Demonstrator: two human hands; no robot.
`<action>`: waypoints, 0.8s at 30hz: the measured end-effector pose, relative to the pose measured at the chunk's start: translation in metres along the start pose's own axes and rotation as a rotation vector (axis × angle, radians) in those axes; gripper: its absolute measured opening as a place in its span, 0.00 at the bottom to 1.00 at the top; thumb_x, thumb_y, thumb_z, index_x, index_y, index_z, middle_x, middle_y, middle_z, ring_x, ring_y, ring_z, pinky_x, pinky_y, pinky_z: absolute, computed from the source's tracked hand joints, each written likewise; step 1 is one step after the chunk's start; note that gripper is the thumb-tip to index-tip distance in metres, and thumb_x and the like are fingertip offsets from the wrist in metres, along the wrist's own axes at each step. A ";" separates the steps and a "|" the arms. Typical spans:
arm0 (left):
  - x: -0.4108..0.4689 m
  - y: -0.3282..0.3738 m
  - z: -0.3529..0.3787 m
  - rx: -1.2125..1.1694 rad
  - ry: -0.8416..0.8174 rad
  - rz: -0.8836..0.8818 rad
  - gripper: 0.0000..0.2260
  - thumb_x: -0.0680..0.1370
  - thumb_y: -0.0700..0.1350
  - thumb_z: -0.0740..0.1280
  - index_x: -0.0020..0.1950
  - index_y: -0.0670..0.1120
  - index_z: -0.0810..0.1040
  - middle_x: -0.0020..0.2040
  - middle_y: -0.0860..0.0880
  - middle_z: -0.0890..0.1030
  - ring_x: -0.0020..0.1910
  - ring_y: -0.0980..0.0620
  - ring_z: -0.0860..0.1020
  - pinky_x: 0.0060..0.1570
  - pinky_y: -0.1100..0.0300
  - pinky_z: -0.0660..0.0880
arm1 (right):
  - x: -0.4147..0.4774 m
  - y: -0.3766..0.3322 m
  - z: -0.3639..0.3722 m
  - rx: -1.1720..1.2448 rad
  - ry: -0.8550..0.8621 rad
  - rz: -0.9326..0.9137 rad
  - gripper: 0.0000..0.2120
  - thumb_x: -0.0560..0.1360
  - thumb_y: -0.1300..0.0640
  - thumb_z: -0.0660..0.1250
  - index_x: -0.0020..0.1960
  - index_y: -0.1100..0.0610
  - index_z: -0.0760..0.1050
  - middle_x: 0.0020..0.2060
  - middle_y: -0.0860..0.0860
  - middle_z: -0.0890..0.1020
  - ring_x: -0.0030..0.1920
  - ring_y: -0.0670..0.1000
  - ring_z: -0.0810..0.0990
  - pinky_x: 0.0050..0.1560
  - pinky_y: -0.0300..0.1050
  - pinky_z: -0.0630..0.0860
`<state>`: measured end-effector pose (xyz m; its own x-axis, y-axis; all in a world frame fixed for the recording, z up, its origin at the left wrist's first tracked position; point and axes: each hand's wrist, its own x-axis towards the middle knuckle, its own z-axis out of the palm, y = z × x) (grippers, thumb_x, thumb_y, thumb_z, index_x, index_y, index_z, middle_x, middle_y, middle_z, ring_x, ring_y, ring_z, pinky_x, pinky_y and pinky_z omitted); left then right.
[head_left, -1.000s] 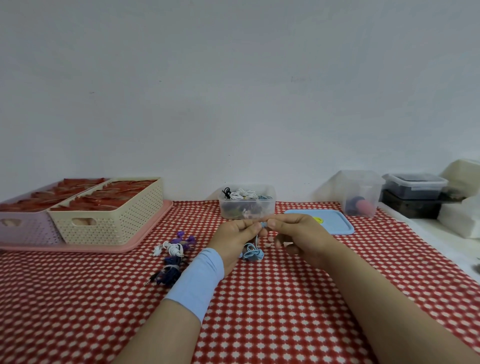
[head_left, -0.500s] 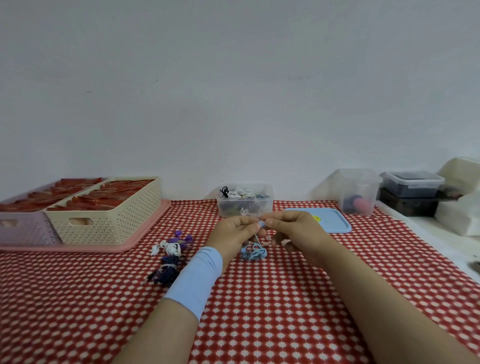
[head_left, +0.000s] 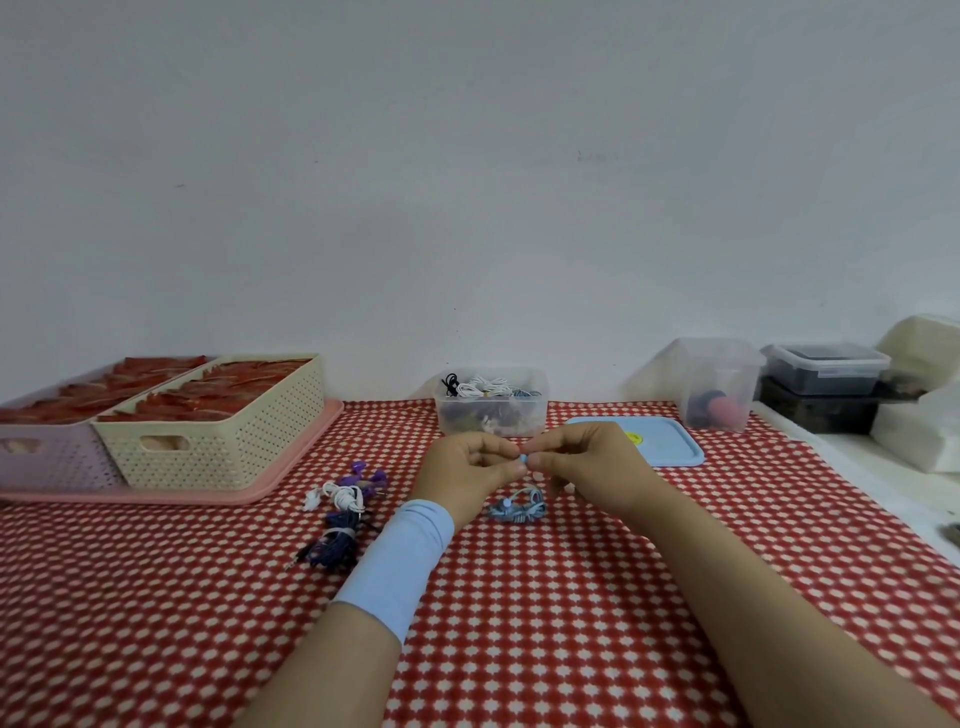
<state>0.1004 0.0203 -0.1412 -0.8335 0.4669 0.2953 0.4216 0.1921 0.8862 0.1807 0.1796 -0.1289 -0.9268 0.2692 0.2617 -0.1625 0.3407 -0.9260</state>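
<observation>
Fingertips of left hand (head_left: 467, 475) and right hand (head_left: 582, 467) pinch a small light-blue earbud (head_left: 523, 458) just in front of the clear plastic cable box (head_left: 491, 415).
I see both thumbs and forefingers clamped on it; a coiled light-blue cord bundle (head_left: 517, 508) lies on the red checked tablecloth (head_left: 545, 597), nearer me than the box.

Left hand (head_left: 467, 475) and right hand (head_left: 587, 465) meet fingertip to fingertip above the red checked tablecloth (head_left: 519, 623). Both pinch one small light-blue earbud (head_left: 523, 458). A coiled blue earphone bundle (head_left: 517, 508) lies on the cloth directly below them.

White (head_left: 340, 496), purple (head_left: 370, 475) and dark blue (head_left: 335, 545) earphone bundles lie left of the left wrist. A clear tub of earphones (head_left: 491, 415) stands behind the hands, with a blue lid (head_left: 672, 449) to its right.
</observation>
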 end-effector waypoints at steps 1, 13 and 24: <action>0.000 0.000 0.000 0.029 0.001 0.027 0.07 0.71 0.40 0.77 0.46 0.49 0.85 0.42 0.55 0.85 0.42 0.60 0.83 0.44 0.69 0.78 | 0.001 0.001 0.000 -0.022 -0.002 -0.007 0.04 0.74 0.64 0.75 0.47 0.59 0.86 0.36 0.49 0.87 0.30 0.43 0.81 0.36 0.36 0.77; -0.005 0.009 -0.008 -0.085 -0.045 0.030 0.06 0.72 0.41 0.76 0.46 0.51 0.85 0.43 0.55 0.86 0.44 0.62 0.83 0.44 0.72 0.76 | -0.002 0.000 -0.010 0.276 -0.181 0.243 0.09 0.77 0.59 0.70 0.56 0.58 0.85 0.43 0.49 0.86 0.34 0.46 0.80 0.28 0.37 0.68; -0.004 0.007 -0.005 -0.234 -0.125 0.042 0.09 0.70 0.37 0.76 0.39 0.52 0.86 0.42 0.50 0.87 0.45 0.54 0.84 0.53 0.59 0.79 | -0.001 -0.003 -0.009 0.368 -0.280 0.363 0.15 0.69 0.56 0.72 0.54 0.58 0.82 0.41 0.50 0.83 0.32 0.44 0.80 0.24 0.34 0.64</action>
<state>0.1048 0.0156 -0.1346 -0.7603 0.5760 0.3003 0.3492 -0.0275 0.9367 0.1853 0.1867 -0.1240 -0.9911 0.0448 -0.1253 0.1216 -0.0769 -0.9896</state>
